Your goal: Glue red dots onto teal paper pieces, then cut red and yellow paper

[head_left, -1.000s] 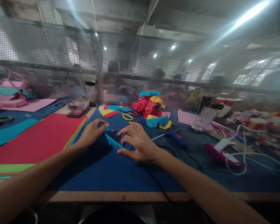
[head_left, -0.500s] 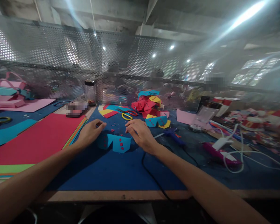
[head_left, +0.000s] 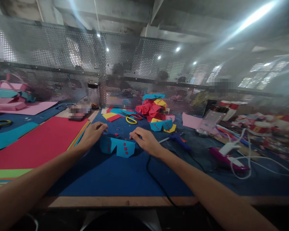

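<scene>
A folded light-blue paper piece with small red squares (head_left: 118,147) stands upright on the dark-blue sheet (head_left: 115,179) in front of me. My left hand (head_left: 92,134) pinches its left upper corner. My right hand (head_left: 145,141) pinches its right upper corner. Tiny red paper squares (head_left: 117,129) lie scattered just beyond the piece.
A stack of coloured sheets, red on top (head_left: 36,144), lies at the left. Yellow-handled scissors (head_left: 131,120) and a pile of finished paper pieces (head_left: 156,112) sit farther back. A blue glue gun (head_left: 179,139), a pink tool (head_left: 227,158) and white cables (head_left: 255,160) lie at the right. A perforated metal screen (head_left: 135,73) closes the back.
The blue piece was lying low under my hands a second ago; it has since been raised to stand upright, showing its red squares. My right hand moved back to its top corner.
</scene>
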The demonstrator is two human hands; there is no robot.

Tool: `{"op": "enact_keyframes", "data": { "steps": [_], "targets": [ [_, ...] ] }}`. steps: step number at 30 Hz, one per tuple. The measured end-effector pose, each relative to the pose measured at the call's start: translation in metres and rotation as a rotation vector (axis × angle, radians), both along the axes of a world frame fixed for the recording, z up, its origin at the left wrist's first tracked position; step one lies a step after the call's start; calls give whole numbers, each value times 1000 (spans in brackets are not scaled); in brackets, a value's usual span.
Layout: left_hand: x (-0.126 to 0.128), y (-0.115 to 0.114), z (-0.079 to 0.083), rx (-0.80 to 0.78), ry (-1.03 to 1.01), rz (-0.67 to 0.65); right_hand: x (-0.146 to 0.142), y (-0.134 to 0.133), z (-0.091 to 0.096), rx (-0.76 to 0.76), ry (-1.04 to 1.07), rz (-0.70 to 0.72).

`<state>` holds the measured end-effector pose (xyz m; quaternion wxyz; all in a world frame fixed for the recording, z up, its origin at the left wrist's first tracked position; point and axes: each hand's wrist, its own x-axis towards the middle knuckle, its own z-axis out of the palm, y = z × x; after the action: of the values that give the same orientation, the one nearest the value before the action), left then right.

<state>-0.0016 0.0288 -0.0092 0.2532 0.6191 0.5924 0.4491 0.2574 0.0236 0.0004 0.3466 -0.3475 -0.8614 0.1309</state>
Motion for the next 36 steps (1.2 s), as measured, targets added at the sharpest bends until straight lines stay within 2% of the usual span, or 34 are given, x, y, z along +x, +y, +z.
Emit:
{"op": "enact_keyframes", "data": {
  "steps": [10, 28, 32, 36],
  "targets": [
    [1, -4, 4, -21, -133, 21, 0, 2, -4, -85, -64, 28],
    [2, -7, 4, -26, -133, 11, -1, -3, -3, -92, -69, 11],
    [1, -7, 4, -17, -126, 17, 2, -2, 7, -74, -52, -16],
    [1, -7, 4, -13, -126, -2, 17, 5, 35, -31, -25, -108]
  ]
}}
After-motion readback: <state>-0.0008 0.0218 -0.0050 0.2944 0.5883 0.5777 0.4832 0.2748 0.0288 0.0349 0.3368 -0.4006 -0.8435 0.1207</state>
